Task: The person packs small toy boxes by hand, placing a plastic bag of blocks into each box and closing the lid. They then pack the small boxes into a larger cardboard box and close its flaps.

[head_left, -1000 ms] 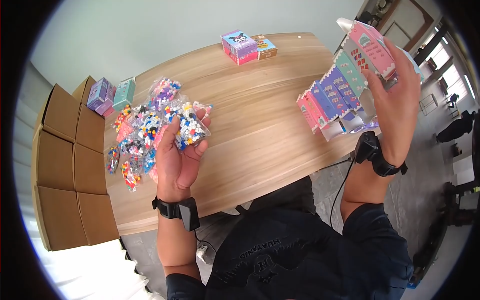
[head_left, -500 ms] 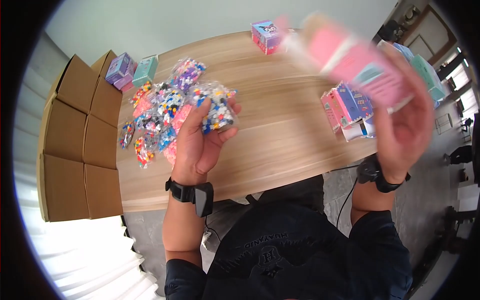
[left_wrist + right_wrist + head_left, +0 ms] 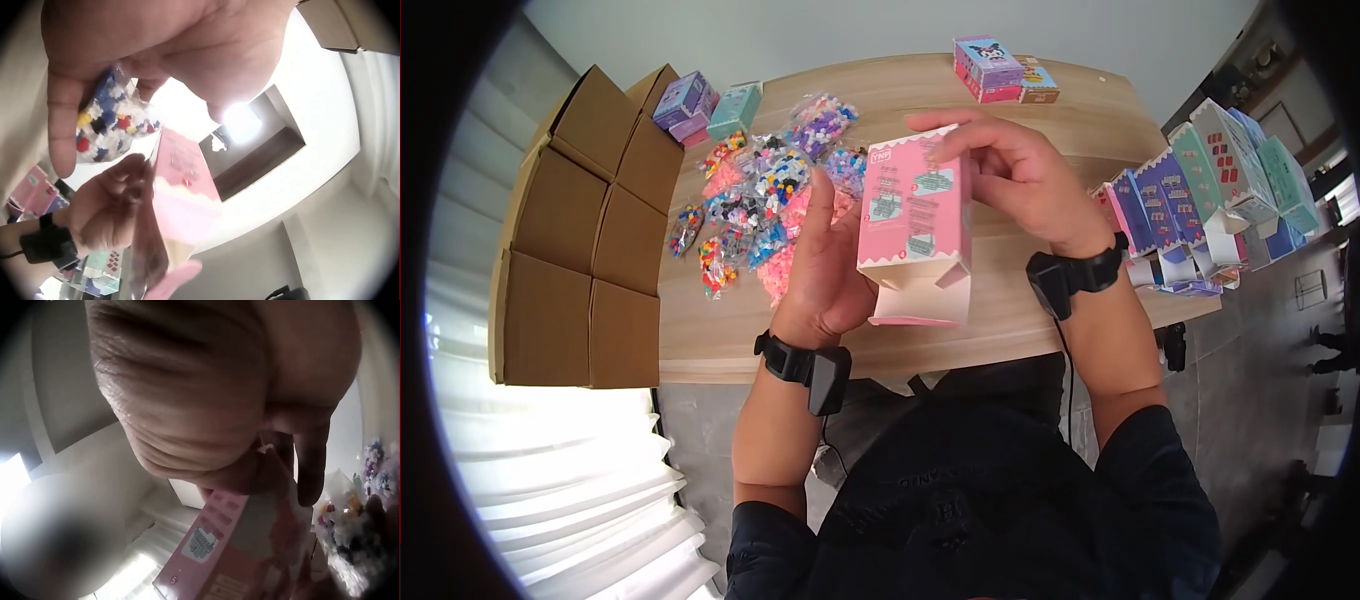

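Note:
My right hand [image 3: 1032,182] grips a small pink cardboard box [image 3: 912,205] by its far end, above the front middle of the table. The box's near end is open, with a flap [image 3: 922,305] hanging down toward me. Just left of the box is my left hand [image 3: 825,270], partly covered by it in the head view. In the left wrist view its fingers hold a clear bag of colored building bricks [image 3: 112,122], white, blue, red and yellow. The right wrist view also shows this bag [image 3: 350,540] beside the box.
Several clear bags of bricks [image 3: 745,205] lie piled left of my hands. Brown cardboard boxes [image 3: 550,265] line the left edge, with purple boxes [image 3: 685,100] and a teal box [image 3: 735,110] behind. A purple-pink box [image 3: 988,72] stands at the back. Opened colorful boxes [image 3: 1165,205] fill the right side.
My right hand has lifted the pink box from the row at the right and carried it left, turning its open end toward me. The left hand has kept the bag, now behind the box.

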Motion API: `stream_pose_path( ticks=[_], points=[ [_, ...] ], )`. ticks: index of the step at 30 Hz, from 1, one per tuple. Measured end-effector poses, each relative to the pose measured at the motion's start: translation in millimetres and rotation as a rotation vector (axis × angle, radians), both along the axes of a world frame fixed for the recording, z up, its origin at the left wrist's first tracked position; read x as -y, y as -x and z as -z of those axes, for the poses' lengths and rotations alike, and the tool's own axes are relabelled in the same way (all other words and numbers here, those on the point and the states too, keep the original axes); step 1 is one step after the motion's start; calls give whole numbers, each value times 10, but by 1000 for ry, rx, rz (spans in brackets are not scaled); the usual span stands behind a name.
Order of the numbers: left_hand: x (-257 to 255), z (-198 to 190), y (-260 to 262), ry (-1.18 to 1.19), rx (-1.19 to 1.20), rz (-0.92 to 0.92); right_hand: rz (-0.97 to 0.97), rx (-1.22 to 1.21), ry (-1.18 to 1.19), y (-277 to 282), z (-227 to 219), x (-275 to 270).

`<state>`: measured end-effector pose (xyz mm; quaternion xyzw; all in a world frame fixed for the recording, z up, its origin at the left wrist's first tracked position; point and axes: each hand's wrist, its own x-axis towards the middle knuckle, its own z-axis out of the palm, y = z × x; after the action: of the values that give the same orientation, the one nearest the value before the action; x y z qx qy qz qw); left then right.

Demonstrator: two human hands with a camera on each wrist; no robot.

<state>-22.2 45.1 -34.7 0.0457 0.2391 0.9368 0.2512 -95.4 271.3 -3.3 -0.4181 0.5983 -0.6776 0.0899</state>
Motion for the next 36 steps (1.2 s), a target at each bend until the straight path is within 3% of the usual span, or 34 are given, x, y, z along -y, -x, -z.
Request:
stream_pose_path(
  ticks=[4, 6, 10, 13, 16, 19, 22, 23, 26, 29, 33, 36],
  points=[
    [-73, 14, -11, 163, -22, -77, -20, -89, -115, 183, 138, 86],
    [-109, 37, 2, 329, -8, -107, 78, -51, -102, 120, 156, 152],
    [-95, 77, 54, 190, 61, -266, 393, 27, -123, 44, 294, 285],
    [30, 44, 79, 118, 20, -373, 427, 123, -294, 110, 421, 244],
    [114, -68, 45, 74, -40, -462, 410, 208, -316, 59, 411, 263],
    [142, 7, 63, -6, -65, -340, 202, 318, -91, -34, 400, 378],
    [47, 24, 35, 58, -13, -304, 122, 531, -118, -97, 210, 411],
    [5, 21, 18, 102, 19, -310, 86, 559, -161, -11, 336, 407],
    [-40, 0, -15, 49, 35, -218, 87, 551, -166, 115, 513, 346],
    [-44, 19, 38, 122, 19, -347, 286, 516, 131, 76, 450, 416],
    [-5, 46, 111, 161, -3, -505, 517, 649, 365, 88, 273, 275],
    [-50, -5, 101, 191, -5, -542, 416, 590, 442, -46, 59, 264]
  ],
)
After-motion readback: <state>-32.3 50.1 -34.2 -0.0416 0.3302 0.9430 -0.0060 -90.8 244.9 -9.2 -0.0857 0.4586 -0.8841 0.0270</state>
